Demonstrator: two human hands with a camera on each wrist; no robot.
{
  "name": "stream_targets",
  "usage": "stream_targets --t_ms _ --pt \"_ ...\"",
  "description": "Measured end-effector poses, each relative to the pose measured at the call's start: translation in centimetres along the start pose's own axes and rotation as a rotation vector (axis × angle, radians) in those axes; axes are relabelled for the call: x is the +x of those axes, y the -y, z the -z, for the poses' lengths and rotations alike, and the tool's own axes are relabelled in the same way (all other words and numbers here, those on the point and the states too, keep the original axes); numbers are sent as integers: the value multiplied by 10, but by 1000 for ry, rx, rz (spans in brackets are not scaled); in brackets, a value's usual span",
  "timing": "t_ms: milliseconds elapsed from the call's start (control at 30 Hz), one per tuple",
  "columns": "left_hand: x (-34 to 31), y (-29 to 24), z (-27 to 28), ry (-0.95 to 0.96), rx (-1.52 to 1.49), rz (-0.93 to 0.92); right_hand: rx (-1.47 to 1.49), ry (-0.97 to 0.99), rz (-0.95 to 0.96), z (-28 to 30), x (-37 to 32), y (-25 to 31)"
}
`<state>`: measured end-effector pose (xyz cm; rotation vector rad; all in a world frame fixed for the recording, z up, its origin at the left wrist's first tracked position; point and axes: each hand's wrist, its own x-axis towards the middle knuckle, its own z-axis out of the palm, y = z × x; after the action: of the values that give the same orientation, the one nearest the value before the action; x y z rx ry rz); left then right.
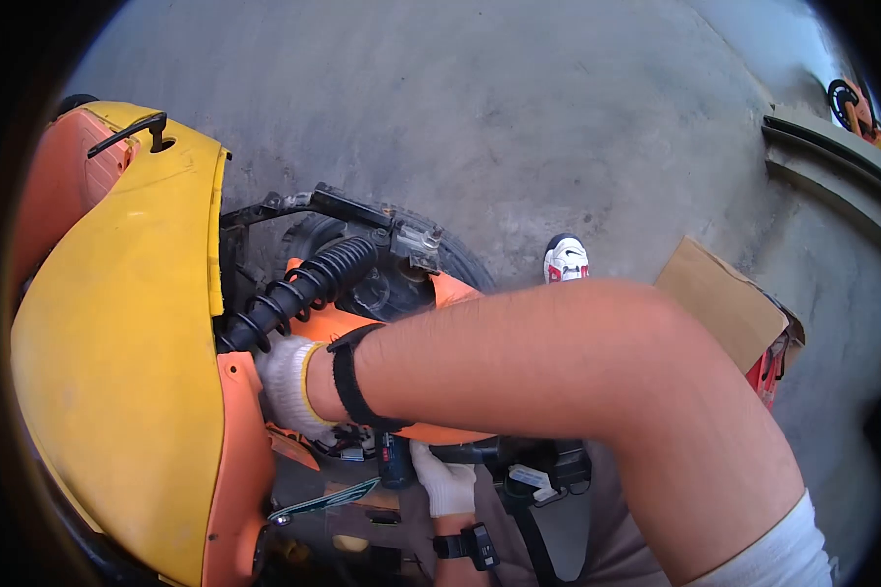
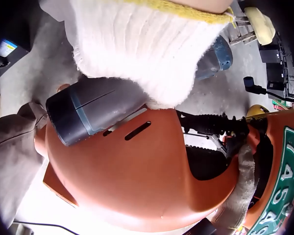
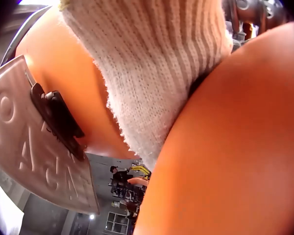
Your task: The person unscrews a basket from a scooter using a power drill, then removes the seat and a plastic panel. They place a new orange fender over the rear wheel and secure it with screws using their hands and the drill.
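An orange and yellow scooter (image 1: 117,323) lies under me with its rear wheel (image 1: 460,259) and black shock spring (image 1: 299,289) exposed. My right hand (image 1: 286,386), in a white knit glove, reaches in between the orange fender (image 1: 440,289) and the body just below the spring; its fingers are hidden. In the right wrist view that glove (image 3: 152,63) is pressed between orange panels (image 3: 235,147). My gloved left hand (image 1: 445,481) grips a blue-grey power tool (image 1: 394,462) under the fender. The left wrist view shows the glove (image 2: 142,44) wrapped round the tool's body (image 2: 88,112), against the orange fender (image 2: 137,181).
A green licence plate (image 2: 279,181) hangs at the scooter's tail. A cardboard box (image 1: 724,303) and a white and red shoe (image 1: 566,260) sit on the concrete floor (image 1: 558,117) to the right. A raised kerb (image 1: 832,166) runs along the far right.
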<state>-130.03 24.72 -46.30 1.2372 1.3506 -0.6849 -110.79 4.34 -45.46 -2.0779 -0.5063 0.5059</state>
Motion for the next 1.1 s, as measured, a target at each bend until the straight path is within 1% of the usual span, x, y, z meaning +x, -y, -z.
stream_targets --t_ms 33,67,133,167,267,300,367,400,433,467,500,533,600,633,667,700,733,767,800,833,867,900,933,1000,1100 --pt "4 0 5 21 25 10 41 -23 4 -5 6 -3" --pt "1 -2 10 5 37 5 100 47 14 -11 13 -5" --pt "-8 -8 0 -11 69 5 132 4 31 -14 13 -8" --pt "-9 -13 4 5 60 23 29 18 116 -14 20 -8" --pt "-2 -25 16 68 116 -107 49 49 114 -14 27 -8" --pt "2 -26 19 17 114 -180 66 47 109 -15 28 -9" --pt "6 -34 23 10 162 -192 109 26 84 -16 28 -10" --pt "5 -36 17 7 184 -199 162 -5 52 -17 26 -10" --pt "2 -37 9 -15 218 -207 233 -61 2 -19 22 -11" --pt "3 -38 9 -16 219 -153 364 -181 -114 -26 19 -10" --pt "5 -41 10 -16 221 -100 611 -425 -283 -32 16 -4" --pt "5 -43 10 -16 223 -50 530 -591 -373 -37 13 7" --pt "2 -50 -1 -84 287 33 185 -486 -70 -18 -32 -1" --pt "1 -54 -6 -117 318 71 170 -502 -43 -36 -20 -4" --pt "0 -53 -9 -119 325 -5 139 -637 -105 -44 -31 0" --pt "-3 -54 0 -58 329 -79 58 -791 -140 -53 -41 7" --pt "-5 -55 12 5 332 -153 63 -1006 -219 -60 -50 17" --pt "16 -65 36 10 277 -50 251 -934 -163 -66 -69 15" --pt "24 -73 39 25 264 -12 358 -754 -59 -49 -109 7" --pt "27 -77 35 31 259 12 401 -840 -114 -55 -134 2" --pt "29 -79 30 35 262 25 372 -865 -342 -64 -160 3" --pt "31 -82 25 39 261 42 367 -847 -586 -78 -176 4" --pt "32 -82 20 40 270 57 522 -717 -751 -90 -189 7" --pt "34 -86 14 48 281 71 524 -681 -663 -105 -203 22" --pt "37 -90 11 74 281 75 395 -707 -581 -109 -200 17"
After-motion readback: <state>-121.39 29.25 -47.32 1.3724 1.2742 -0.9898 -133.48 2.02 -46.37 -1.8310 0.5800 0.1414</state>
